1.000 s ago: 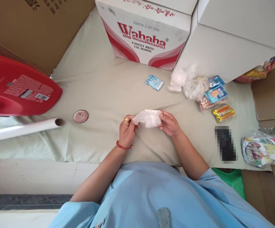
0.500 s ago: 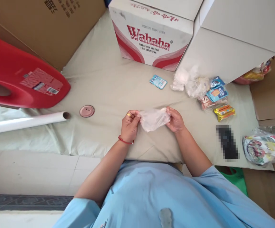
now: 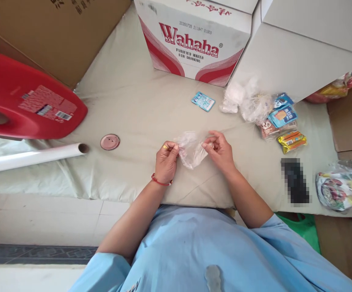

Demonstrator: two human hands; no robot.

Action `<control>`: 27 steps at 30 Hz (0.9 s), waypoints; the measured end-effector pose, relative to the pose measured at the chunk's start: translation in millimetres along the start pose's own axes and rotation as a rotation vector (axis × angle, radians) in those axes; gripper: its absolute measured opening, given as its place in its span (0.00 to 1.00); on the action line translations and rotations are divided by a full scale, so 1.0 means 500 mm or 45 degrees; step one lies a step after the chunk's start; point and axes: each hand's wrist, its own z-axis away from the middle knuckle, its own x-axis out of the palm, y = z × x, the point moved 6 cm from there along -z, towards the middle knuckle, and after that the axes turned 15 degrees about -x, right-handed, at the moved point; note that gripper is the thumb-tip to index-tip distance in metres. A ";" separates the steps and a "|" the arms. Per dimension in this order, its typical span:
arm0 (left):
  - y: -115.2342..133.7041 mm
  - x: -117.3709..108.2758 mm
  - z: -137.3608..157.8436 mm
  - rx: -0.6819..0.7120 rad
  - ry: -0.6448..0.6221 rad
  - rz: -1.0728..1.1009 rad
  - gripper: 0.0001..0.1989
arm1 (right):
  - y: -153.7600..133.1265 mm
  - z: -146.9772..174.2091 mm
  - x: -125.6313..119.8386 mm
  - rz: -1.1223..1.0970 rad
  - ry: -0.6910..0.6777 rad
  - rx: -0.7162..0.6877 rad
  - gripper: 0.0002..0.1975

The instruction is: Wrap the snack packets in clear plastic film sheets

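A thin clear plastic bag [image 3: 192,151] is held up just over the cloth-covered surface, crumpled and see-through. My left hand [image 3: 166,162], with a ring and a red bracelet, pinches its left edge between thumb and fingers. On the other side my right hand [image 3: 221,153] has its thumb and bent fingers on the bag's right edge. A blue sachet [image 3: 203,101] lies beyond the bag. Crumpled clear plastic bags [image 3: 249,99] and small snack packets [image 3: 282,116] lie to the right, with a yellow-wrapped packet [image 3: 292,141] nearer me.
A Wahaha water carton [image 3: 191,44] stands at the back beside white boxes [image 3: 310,52]. Leftward are a red jug [image 3: 36,101], a white roll [image 3: 36,157] and a pink round lid-like disc [image 3: 110,142]. A blurred dark object [image 3: 295,180] and a bagged package [image 3: 342,190] lie right.
My right hand has shifted its grip inward and turned, and the bag, stretched flat between both hands before, is now bunched and partly spread. My left hand stays put.
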 end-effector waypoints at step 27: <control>0.024 0.034 0.032 0.217 -0.074 -0.473 0.12 | -0.033 0.040 0.084 0.166 -0.500 -0.309 0.12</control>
